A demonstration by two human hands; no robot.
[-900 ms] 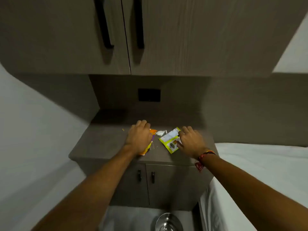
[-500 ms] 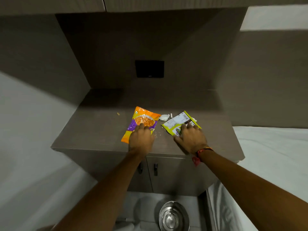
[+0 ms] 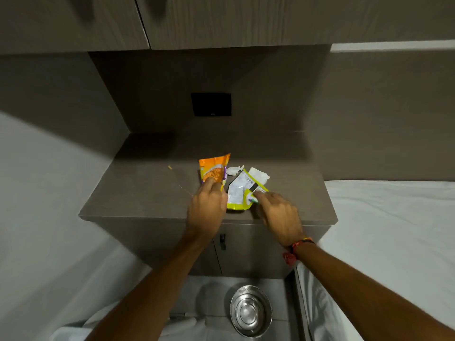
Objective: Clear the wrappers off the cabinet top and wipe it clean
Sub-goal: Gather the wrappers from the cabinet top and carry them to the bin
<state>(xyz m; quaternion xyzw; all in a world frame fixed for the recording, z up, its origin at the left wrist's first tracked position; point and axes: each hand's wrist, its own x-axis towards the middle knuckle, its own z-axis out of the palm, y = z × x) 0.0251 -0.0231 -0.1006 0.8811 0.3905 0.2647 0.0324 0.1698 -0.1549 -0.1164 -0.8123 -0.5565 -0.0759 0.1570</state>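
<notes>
Hands gathering crinkled wrappers near the counter's front edge

Left hand (image 3: 206, 207) is pinching the glossy orange foil packet (image 3: 213, 169); right hand (image 3: 278, 214) is pinching the creased yellow-green plastic wrapper (image 3: 240, 193) on the matte wood-grain counter (image 3: 138, 193).

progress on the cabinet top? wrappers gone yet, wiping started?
Done: nothing cleared yet. In hand: left hand grips the orange wrapper; right hand is on the yellow-green wrapper, both still on the cabinet top. Left: white scraps behind them, a small crumb at left, then wiping; no cloth is in view.
</notes>
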